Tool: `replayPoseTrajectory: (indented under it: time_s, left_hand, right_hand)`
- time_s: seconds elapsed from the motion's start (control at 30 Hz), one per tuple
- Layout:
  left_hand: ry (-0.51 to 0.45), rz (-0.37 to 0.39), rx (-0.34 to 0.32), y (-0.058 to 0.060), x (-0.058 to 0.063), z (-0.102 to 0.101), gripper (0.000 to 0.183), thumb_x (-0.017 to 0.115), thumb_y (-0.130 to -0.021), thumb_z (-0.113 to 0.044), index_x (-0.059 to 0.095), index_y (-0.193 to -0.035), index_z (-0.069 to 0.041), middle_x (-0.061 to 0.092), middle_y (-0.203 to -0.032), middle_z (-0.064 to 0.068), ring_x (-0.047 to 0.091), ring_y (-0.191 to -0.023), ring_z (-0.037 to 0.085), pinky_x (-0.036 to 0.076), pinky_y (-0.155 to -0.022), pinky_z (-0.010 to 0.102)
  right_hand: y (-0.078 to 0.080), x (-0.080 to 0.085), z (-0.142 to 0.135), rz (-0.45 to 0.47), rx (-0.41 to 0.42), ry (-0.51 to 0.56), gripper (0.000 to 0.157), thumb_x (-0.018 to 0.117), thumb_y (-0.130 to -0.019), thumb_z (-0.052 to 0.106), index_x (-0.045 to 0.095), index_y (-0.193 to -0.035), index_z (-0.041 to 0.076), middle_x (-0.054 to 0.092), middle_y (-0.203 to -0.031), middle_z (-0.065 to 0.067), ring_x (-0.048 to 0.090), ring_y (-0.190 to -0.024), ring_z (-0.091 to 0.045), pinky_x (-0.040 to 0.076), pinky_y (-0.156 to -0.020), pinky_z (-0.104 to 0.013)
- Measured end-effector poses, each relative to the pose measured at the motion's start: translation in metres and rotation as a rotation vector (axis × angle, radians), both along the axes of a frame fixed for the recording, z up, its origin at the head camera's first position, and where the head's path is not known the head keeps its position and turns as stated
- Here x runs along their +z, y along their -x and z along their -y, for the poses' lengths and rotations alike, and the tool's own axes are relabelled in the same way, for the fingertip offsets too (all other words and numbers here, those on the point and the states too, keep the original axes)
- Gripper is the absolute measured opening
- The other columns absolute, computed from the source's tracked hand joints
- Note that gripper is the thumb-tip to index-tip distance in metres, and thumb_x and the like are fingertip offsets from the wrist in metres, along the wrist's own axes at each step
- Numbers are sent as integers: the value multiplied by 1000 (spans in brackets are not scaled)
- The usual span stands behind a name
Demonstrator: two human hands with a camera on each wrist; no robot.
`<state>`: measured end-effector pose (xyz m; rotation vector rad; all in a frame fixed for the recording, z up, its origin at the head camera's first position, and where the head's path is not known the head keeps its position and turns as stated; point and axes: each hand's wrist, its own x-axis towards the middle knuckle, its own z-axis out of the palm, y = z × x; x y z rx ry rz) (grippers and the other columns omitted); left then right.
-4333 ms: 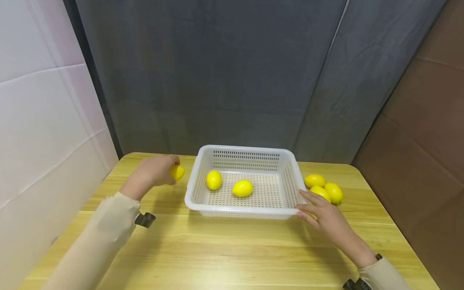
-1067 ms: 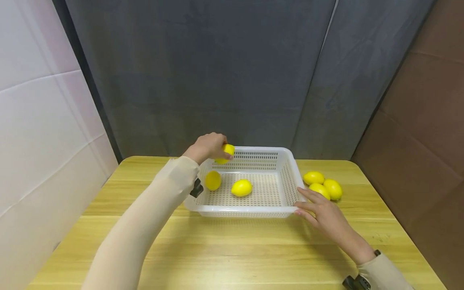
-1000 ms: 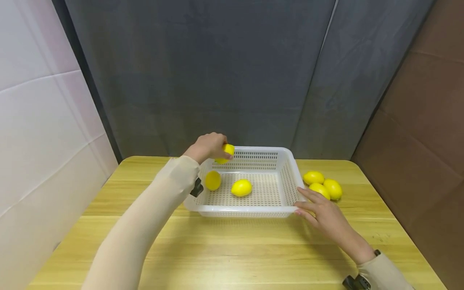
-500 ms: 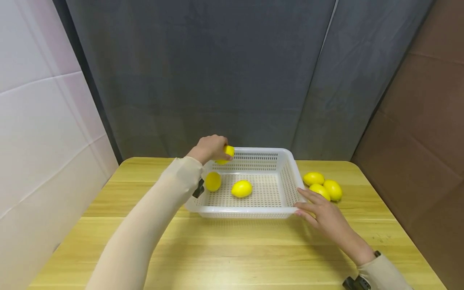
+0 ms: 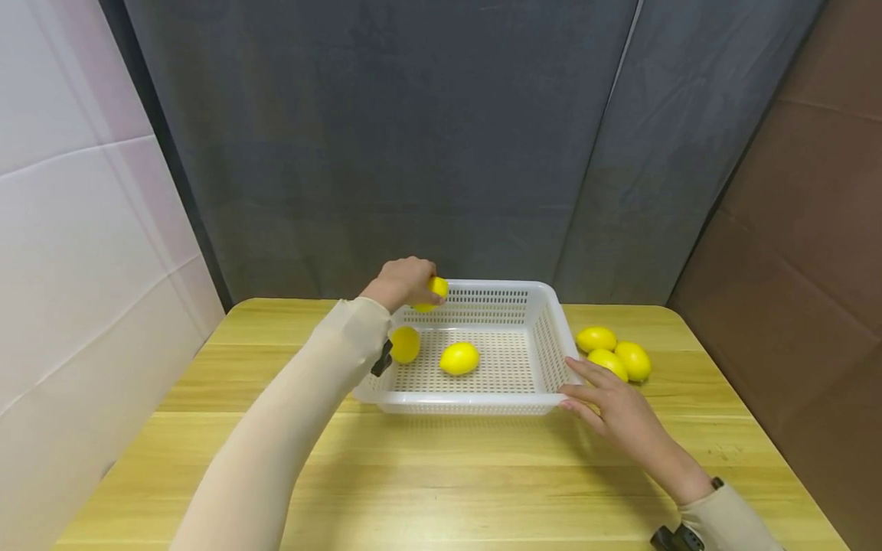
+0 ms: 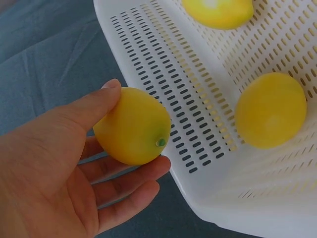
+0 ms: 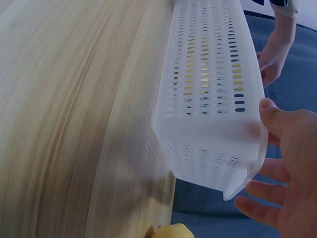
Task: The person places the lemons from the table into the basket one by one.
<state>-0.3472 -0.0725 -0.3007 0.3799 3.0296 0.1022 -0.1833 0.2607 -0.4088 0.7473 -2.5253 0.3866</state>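
Left wrist: lemon (image 6: 132,126) stem-tip toward basket (image 6: 163,79)

Left hand (image 5: 403,280) raised, fingers (image 6: 130,179) curled; right hand (image 5: 609,409) low, fingers outstretched.

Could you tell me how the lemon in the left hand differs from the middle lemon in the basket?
The held lemon is gripped by the left hand above the basket's far left corner; the middle lemon lies loose on the basket floor. The held lemon is partly covered by fingers; the middle lemon shows fully. Both are yellow.
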Motion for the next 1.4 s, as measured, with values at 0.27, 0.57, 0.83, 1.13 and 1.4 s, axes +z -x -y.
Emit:
replayPoseTrajectory:
  time_s: [0.27, 0.57, 0.83, 1.13, 1.4]
  left_hand:
    - [38, 6, 11, 0, -1, -1, 50, 71, -90, -40, 61, -130, -12, 68, -119, 7, 63, -101, 24, 54, -97, 40]
    - [98, -29, 14, 2, -1, 1, 49, 70, -91, -37, 59, -133, -13, 67, -126, 8, 66, -109, 25, 55, -99, 42]
    - [112, -37, 5, 2, 1, 2, 46, 71, -90, -37, 62, -127, -12, 69, -119, 8, 66, -101, 24, 57, -94, 42]
    - [102, -22, 7, 3, 0, 1, 46, 70, -91, -35, 61, -130, -12, 69, -120, 8, 66, -102, 24, 57, -94, 42]
    - [70, -25, -10, 2, 2, 10, 47, 69, -91, -37, 61, -130, -12, 68, -125, 8, 66, -109, 26, 55, -97, 44]
  right_hand:
    - [1, 0, 1, -4, 5, 7, 26, 80, -80, 24, 78, -104, 15, 62, -137, -15, 59, -125, -36, 54, -95, -55]
    - [1, 0, 2, -11, 9, 1, 26, 81, -78, 23, 79, -104, 15, 62, -137, -15, 59, -125, -36, 54, -95, -55]
    - [1, 1, 0, -3, 2, 0, 25, 80, -79, 23, 78, -104, 16, 62, -138, -15, 59, -126, -36, 53, -95, -55]
    - [1, 2, 1, -4, -2, -7, 25, 80, -79, 23, 79, -104, 16, 62, -137, -15, 59, -125, -36, 54, -93, -54]
    - [1, 2, 2, -12, 5, -3, 25, 80, -79, 21, 78, -104, 17, 62, -137, -14, 59, -125, -36, 54, -94, -55]
